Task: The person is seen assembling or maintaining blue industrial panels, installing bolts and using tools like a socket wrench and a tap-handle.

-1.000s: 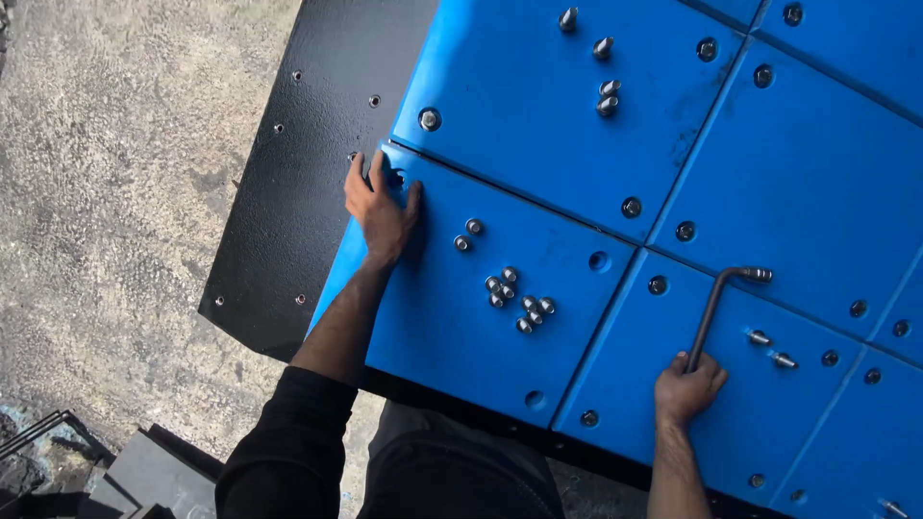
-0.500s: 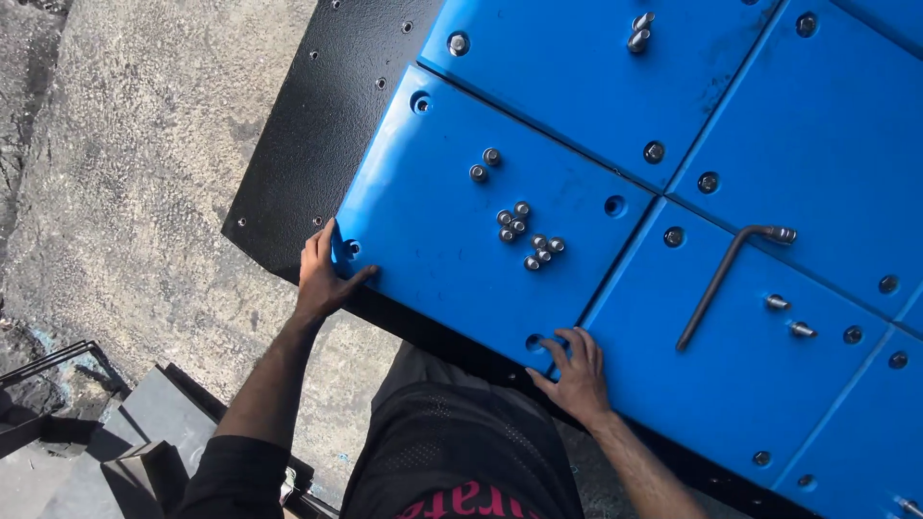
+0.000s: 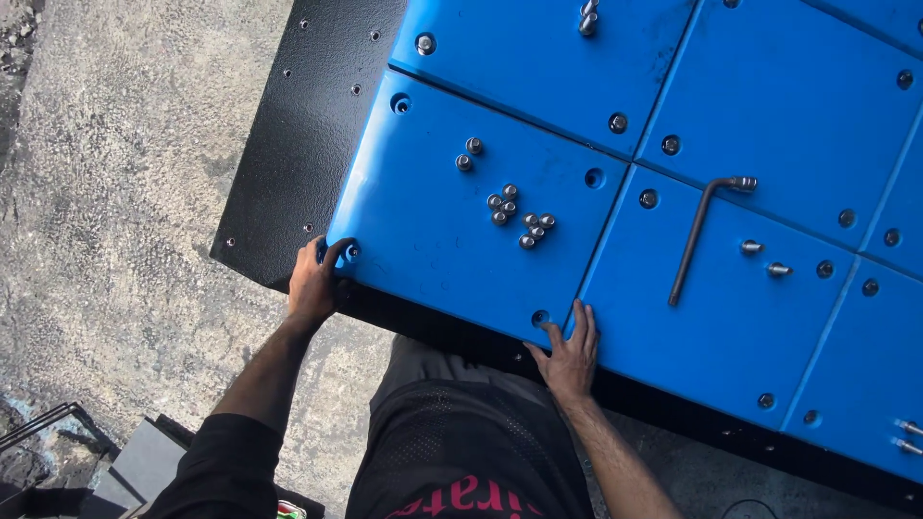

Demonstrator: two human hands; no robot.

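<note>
Clearly, both hands are on the same thick blue plastic panel [image 3: 452,240], a square slab with rounded edges that lies on a black textured metal plate [image 3: 298,144]. The left hand [image 3: 312,284] holds the panel's near-left corner: the fingers curl around the edge beside a corner hole with a bolt in it [image 3: 353,252], and the thumb lies against the side. The right hand [image 3: 569,354] rests flat on the near edge, just at the seam between this panel and the neighbouring blue panel [image 3: 731,298], with the fingers spread and pressing down, nothing pinched between them. I judge that this two-corner hold serves to steady or shift the slab, because the hands stand wide apart at its front edge.

No real container is in view. The panels themselves serve as trays: a cluster of small silver bolts [image 3: 517,213] lies loose in the middle of the held panel, with two more bolts [image 3: 468,154] a little apart from them toward the far-left corner. They probably lie there to stay within reach. Round sunken holes [image 3: 593,178] mark the corners of the panels; some show a bolt head inside, others look empty.

On the neighbouring panel lies a bent grey steel socket wrench [image 3: 700,231], touched by no hand, and near it two short bolts [image 3: 764,259]. The plate sits on rough grey concrete ground [image 3: 115,192].
</note>
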